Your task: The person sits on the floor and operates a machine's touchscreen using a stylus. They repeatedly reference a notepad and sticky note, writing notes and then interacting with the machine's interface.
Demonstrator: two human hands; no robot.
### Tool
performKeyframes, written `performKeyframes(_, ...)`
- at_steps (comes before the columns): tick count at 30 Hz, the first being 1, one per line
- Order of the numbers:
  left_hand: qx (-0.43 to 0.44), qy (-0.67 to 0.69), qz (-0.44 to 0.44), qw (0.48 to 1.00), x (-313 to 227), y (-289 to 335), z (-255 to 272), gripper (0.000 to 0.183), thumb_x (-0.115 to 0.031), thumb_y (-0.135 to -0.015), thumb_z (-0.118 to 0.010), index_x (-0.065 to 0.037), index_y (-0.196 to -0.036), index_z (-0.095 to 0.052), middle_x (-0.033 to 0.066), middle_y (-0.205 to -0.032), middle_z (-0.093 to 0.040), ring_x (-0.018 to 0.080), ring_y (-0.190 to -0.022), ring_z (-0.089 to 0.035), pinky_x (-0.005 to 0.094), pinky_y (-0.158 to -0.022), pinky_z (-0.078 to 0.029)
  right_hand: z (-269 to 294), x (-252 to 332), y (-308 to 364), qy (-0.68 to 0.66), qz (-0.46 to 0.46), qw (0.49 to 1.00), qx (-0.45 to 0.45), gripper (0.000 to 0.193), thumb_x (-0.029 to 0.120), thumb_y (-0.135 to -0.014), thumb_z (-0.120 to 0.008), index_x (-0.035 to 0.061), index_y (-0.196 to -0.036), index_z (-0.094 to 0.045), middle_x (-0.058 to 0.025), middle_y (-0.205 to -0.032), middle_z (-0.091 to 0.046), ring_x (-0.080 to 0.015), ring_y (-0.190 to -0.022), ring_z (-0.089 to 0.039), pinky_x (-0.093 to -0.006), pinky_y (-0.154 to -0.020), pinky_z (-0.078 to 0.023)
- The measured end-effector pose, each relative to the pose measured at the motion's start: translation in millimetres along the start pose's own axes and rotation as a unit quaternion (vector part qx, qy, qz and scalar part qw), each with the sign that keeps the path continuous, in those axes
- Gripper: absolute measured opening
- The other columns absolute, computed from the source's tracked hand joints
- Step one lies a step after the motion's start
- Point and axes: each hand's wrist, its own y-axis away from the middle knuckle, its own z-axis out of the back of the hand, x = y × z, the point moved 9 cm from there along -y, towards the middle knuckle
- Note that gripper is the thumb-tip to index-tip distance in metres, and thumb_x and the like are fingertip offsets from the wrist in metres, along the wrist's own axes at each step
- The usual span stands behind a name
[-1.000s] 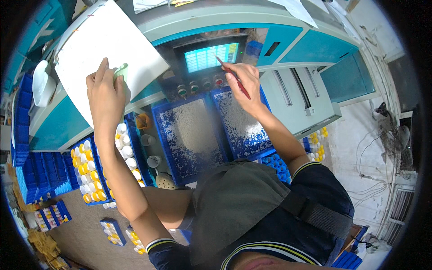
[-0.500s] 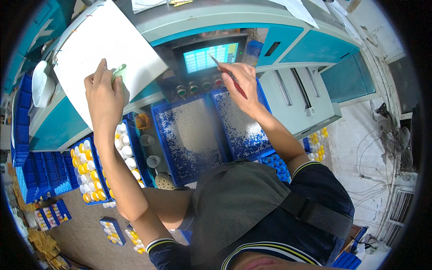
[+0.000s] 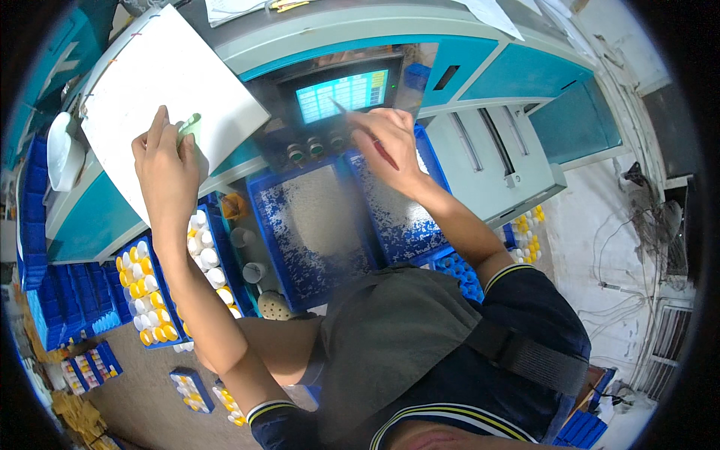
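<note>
My left hand (image 3: pixel 166 169) is over a white board (image 3: pixel 210 90) at the upper left. Its index finger points away from me, while the thumb and other fingers close on a small pale green piece (image 3: pixel 189 124) whose full shape is hidden. My right hand (image 3: pixel 390 146), slightly blurred, grips a thin tool (image 3: pixel 385 154) with a red handle and a pointed grey tip. The tip hovers before a lit touch screen (image 3: pixel 341 97) on the machine panel; whether it touches the glass I cannot tell.
Two blue trays of white granules (image 3: pixel 315 217) (image 3: pixel 397 202) lie below the panel. Racks of white and yellow-capped bottles (image 3: pixel 146 292) stand at left. Round push buttons (image 3: pixel 315 148) line the panel. A white scoop-like dish (image 3: pixel 66 150) sits beside the board.
The whole view has shifted slightly. My right hand has moved a little left, carrying the tool's tip left across the screen. My left hand stays at the same spot on the board.
</note>
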Motion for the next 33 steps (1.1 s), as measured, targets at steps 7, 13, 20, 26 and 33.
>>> performKeyframes(7, -0.001, -0.005, -0.001, 1.0, 0.6, -0.8, -2.8, 0.016, -0.01, -0.098, -0.071, 0.001, -0.108, -0.079, 0.0152, -0.151, -0.065, 0.0388, -0.127, -0.06, 0.0504, -0.107, -0.056, 23.7, -26.6, 11.8, 0.039, -0.057, 0.997, -0.038, 0.024, 0.011, -0.095, -0.073, 0.0072, -0.119, -0.077, -0.0034, -0.099, -0.077, -0.0213, -0.096, -0.069, -0.041, -0.095, -0.037)
performKeyframes(13, 0.008, -0.002, 0.003, 1.0, 1.1, -1.5, -4.2, 0.017, -0.01, -0.097, -0.072, 0.0, -0.109, -0.079, 0.0127, -0.151, -0.065, 0.0384, -0.126, -0.06, 0.049, -0.106, -0.057, 17.6, -19.9, 8.8, 0.014, -0.035, 0.999, -0.029, 0.026, 0.012, -0.095, -0.075, 0.0068, -0.12, -0.077, -0.0041, -0.1, -0.077, -0.0218, -0.097, -0.069, -0.0406, -0.095, -0.038)
performKeyframes(20, -0.002, 0.007, -0.004, 1.0, -0.8, 0.4, -1.9, 0.017, -0.01, -0.097, -0.071, 0.001, -0.109, -0.078, 0.0135, -0.151, -0.065, 0.0398, -0.125, -0.06, 0.0495, -0.105, -0.057, 8.4, -15.9, 7.7, 0.015, -0.028, 0.999, -0.022, 0.028, 0.014, -0.095, -0.075, 0.007, -0.122, -0.076, -0.0032, -0.101, -0.078, -0.0213, -0.099, -0.069, -0.041, -0.095, -0.039)
performKeyframes(26, -0.001, 0.004, -0.005, 1.0, -1.9, 0.0, -1.7, 0.017, -0.01, -0.098, -0.071, 0.002, -0.107, -0.078, 0.0145, -0.15, -0.066, 0.0396, -0.124, -0.06, 0.0489, -0.103, -0.057, 8.3, -15.7, 8.2, 0.013, -0.035, 0.999, -0.018, 0.028, 0.013, -0.095, -0.075, 0.0069, -0.122, -0.076, -0.0024, -0.102, -0.078, -0.0216, -0.1, -0.069, -0.0414, -0.095, -0.039)
performKeyframes(33, -0.009, 0.006, -0.01, 1.0, -4.7, -0.3, 0.7, 0.018, -0.009, -0.097, -0.071, 0.002, -0.109, -0.079, 0.0147, -0.149, -0.066, 0.0385, -0.123, -0.061, 0.0485, -0.104, -0.057, 1.8, -6.7, 2.3, -0.014, -0.01, 1.0, -0.005, 0.029, 0.011, -0.094, -0.076, 0.0077, -0.123, -0.076, -0.0016, -0.102, -0.078, -0.0216, -0.1, -0.069, -0.0404, -0.095, -0.038)
